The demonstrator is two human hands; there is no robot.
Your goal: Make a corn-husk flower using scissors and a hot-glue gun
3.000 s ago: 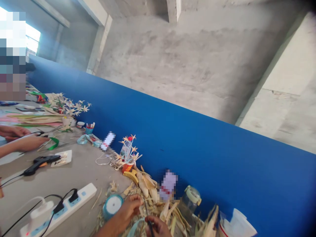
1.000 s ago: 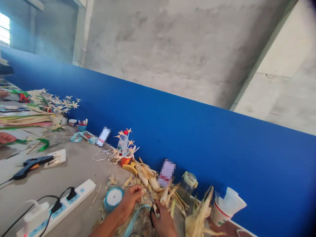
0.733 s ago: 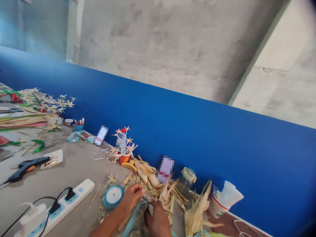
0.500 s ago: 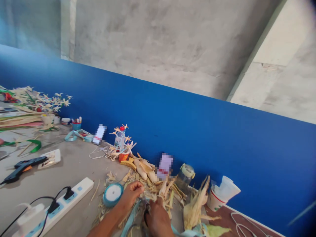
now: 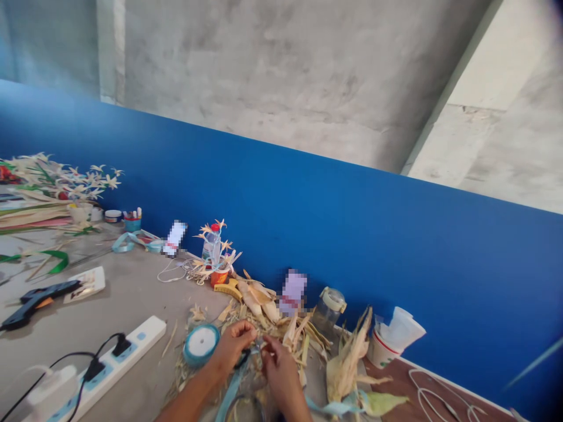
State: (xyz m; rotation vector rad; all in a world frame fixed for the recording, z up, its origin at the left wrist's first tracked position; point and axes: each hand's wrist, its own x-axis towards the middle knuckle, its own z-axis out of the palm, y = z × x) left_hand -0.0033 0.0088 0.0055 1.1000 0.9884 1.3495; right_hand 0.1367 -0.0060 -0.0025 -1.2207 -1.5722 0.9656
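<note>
My left hand (image 5: 231,350) and my right hand (image 5: 280,372) meet at the bottom of the view, over a heap of dried corn husks (image 5: 281,337). Both are closed in a pinch round a light blue ribbon (image 5: 233,381) that trails down toward me. A dark object, perhaps scissors (image 5: 243,357), shows between the two hands. A roll of light blue ribbon (image 5: 201,344) lies just left of my left hand.
A white power strip (image 5: 109,363) with black plugs lies at the lower left, a black glue gun (image 5: 33,295) beyond it. Husk flowers stand in a cup (image 5: 216,258). A jar (image 5: 329,313) and a paper cup (image 5: 385,346) stand along the blue partition (image 5: 352,234).
The camera has swung right, so the other person's hands at the left are out of view. My hands have closed in together on the ribbon, and the right hand has risen slightly.
</note>
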